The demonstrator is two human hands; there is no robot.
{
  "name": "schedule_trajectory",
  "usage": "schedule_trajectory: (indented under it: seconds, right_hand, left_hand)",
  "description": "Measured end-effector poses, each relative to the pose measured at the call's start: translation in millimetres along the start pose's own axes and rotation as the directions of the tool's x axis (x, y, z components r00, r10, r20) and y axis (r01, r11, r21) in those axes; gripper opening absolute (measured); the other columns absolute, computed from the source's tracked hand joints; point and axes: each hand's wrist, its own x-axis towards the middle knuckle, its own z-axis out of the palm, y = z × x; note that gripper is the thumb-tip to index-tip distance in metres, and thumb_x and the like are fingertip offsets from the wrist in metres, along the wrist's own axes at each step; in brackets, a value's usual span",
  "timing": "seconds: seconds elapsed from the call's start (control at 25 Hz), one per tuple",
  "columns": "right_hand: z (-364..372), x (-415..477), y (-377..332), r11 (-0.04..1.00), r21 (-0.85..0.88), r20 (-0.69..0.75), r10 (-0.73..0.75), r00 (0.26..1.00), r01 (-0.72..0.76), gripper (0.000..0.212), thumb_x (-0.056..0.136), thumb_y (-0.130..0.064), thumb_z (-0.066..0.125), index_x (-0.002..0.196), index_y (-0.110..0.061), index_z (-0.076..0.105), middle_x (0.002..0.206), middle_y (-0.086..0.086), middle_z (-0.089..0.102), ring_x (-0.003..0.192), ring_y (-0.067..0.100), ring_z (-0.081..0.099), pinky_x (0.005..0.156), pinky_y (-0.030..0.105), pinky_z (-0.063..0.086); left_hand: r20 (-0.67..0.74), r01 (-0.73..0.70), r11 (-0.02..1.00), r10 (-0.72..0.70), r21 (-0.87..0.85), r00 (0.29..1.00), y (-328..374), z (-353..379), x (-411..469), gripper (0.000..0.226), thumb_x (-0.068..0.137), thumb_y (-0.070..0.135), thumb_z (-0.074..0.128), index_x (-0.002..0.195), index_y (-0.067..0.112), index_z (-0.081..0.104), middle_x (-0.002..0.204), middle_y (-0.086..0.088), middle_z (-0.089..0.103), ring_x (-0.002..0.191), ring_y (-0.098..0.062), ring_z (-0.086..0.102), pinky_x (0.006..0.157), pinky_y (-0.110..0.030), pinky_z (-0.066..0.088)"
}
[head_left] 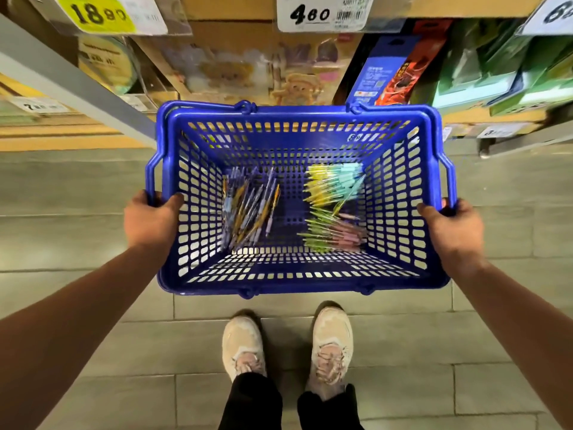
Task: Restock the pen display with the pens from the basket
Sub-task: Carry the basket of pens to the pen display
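Observation:
I hold a blue plastic basket point(297, 119) in front of me above the floor. My left hand point(148, 221) grips its left rim and my right hand point(449, 228) grips its right rim. On the basket's bottom lie several pens in two heaps: blue, orange and purple ones point(251, 209) at the left, and yellow, teal, green and pink ones point(335, 206) at the right. The picture is blurred by motion. No pen display is recognisable in view.
Store shelves point(93, 85) with price tags point(322, 12) run across the top, holding sticker sheets point(248, 72) and boxed goods point(400, 66). Grey floor tiles point(93, 187) lie below. My two light shoes point(288, 346) stand just under the basket.

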Motion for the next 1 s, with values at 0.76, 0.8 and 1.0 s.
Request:
schedule_trajectory:
  seconds: [0.76,0.8,1.0]
  right_hand:
    - [1.2,20.2,2.7,0.984,-0.172,0.154,0.067,0.986,-0.04,0.024,0.089,-0.025,0.074,0.106,-0.011,0.064,0.095,0.007,0.073,0.08,0.023,0.071,0.074,0.034,0.059]
    - [-1.2,20.8,-0.4,0.966,-0.258,0.189,0.077,0.979,-0.026,0.025,0.089,-0.027,0.075,0.105,-0.01,0.065,0.097,0.01,0.074,0.079,0.022,0.071,0.072,0.032,0.058]
    - [-15.7,4.0,-45.0,0.811,-0.584,0.142,0.139,0.98,-0.03,0.066,0.087,-0.036,0.07,0.138,-0.004,0.043,0.134,0.019,0.054,0.115,0.037,0.059,0.101,0.043,0.049]
  left_hand:
    - [0.134,-0.077,0.914,0.025,0.398,0.991,-15.4,7.9,11.5,0.042,0.098,0.045,0.059,0.11,0.007,0.045,0.096,-0.012,0.06,0.092,-0.039,0.06,0.082,-0.047,0.049]
    - [0.152,-0.049,0.896,-0.021,0.441,0.988,-11.2,6.9,11.4,0.047,0.098,0.045,0.06,0.117,0.005,0.044,0.107,-0.019,0.062,0.097,-0.041,0.061,0.086,-0.048,0.05]
    - [0.094,0.062,0.786,-0.151,0.615,0.984,29.0,-5.8,-6.5,0.061,0.095,0.036,0.06,0.139,-0.001,0.039,0.136,-0.027,0.05,0.12,-0.045,0.055,0.098,-0.051,0.048]
